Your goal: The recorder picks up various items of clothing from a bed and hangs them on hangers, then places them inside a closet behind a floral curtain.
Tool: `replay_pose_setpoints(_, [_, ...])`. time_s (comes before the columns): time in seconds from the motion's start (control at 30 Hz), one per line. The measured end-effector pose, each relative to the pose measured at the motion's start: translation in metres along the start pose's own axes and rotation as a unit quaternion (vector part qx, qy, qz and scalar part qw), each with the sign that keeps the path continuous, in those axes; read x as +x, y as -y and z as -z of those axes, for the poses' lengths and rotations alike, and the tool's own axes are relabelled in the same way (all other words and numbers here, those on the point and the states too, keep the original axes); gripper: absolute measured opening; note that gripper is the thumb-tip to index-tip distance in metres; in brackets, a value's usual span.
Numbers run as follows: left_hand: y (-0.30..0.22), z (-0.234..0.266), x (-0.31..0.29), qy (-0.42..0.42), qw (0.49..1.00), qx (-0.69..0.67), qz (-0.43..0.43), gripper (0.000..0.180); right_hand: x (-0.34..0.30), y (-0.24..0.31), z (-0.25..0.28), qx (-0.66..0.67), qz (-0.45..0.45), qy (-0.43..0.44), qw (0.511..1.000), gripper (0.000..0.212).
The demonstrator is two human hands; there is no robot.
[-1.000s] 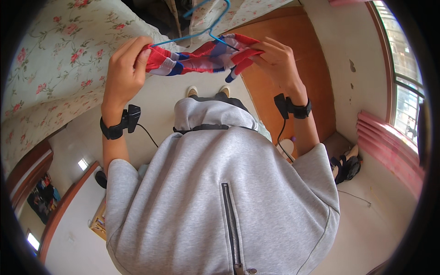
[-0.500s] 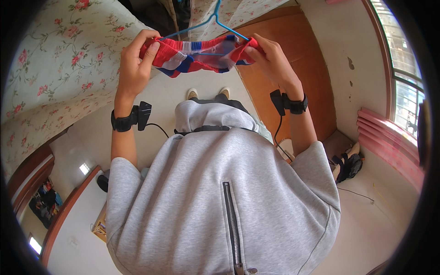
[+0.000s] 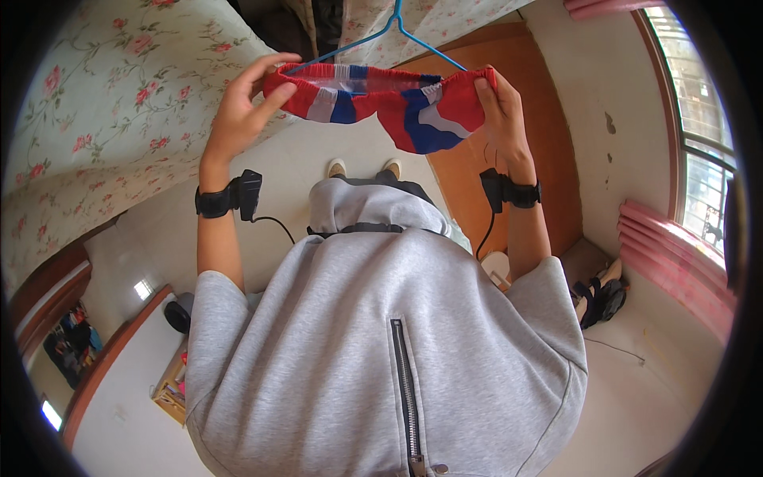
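A pair of red, white and blue shorts (image 3: 433, 119) hangs by its gathered elastic waistband from a blue hanger (image 3: 373, 36). The hanger's sloping arms reach down into the waist opening. My left hand (image 3: 242, 111) holds the waistband's left end, its thumb across the front and its fingers at the back edge. At the opposite end, my right hand (image 3: 505, 111) grips the red fabric, with the thumb in front and the other fingers mostly hidden behind. The front of the shorts droops between both hands.
A floral curtain (image 3: 103, 111) fills the left side, near my left hand. Beyond my right arm are an orange-brown door panel (image 3: 524, 103) and a barred window (image 3: 703, 167) with pink curtains (image 3: 668, 246). Black bands with cables circle both wrists.
My right hand has moved right, stretching the waistband wider, and its side of the shorts now drops lower. The hanger has shifted right. My left hand's fingers have loosened somewhat.
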State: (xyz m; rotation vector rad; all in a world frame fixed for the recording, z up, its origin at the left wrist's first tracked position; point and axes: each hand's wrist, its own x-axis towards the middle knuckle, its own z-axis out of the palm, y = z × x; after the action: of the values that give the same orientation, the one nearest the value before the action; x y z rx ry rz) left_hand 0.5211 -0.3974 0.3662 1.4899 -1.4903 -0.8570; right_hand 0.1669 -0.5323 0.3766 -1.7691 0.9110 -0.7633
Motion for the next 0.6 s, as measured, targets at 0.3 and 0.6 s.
replay_pose_setpoints(0.3, [0.006, -0.003, 0.001, -0.088, 0.994, -0.057, -0.011, 0.027, 0.004, 0.011, -0.002, 0.114, -0.023, -0.027, 0.993, 0.014])
replay_pose_setpoints(0.6, [0.004, 0.004, 0.000, -0.115, 0.993, 0.007, -0.013, 0.021, 0.010, 0.000, 0.012, -0.042, -0.089, 0.132, 0.986, 0.015])
